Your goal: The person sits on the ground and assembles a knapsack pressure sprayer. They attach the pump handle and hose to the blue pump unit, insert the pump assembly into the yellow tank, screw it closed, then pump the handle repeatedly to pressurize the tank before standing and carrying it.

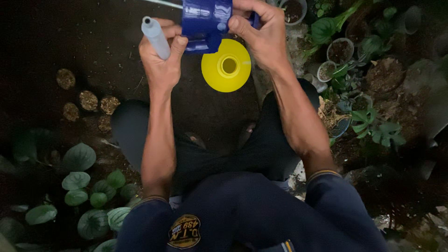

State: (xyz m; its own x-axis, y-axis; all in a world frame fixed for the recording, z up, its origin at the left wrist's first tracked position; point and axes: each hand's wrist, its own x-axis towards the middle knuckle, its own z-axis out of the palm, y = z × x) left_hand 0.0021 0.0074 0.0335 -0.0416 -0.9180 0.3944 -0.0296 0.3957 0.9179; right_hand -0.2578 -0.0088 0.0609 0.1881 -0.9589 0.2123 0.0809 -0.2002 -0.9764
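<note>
Far out to the left of the left hand's grip, round-leaved green plants spread over the dark soil, and a cluster of small brown soil plugs sits on the ground below and left of that hand.

The left hand has its fingers curled round a pale grey-blue tube with an open round end, which slants up and to the left out of the fist. The same hand's thumb presses against the lower left corner of a dark blue plastic piece, so this grip is closed on the tube while also steadying the blue piece, which seems to keep both parts near each other.

Just right of that grip, the blue piece is held between the two hands, raised over the person's lap. Directly below it sits a bright yellow disc with a round hole in its middle, its face turned up toward the camera; whether it is joined to the blue piece or only lies behind it cannot be told.

The right hand pinches the blue piece's right edge, thumb in front and fingers wrapped behind, apparently bracing it against the left hand's push.

Beyond the right grip, small pots of soil and leafy seedlings crowd the ground, close beside the person's knee.
</note>
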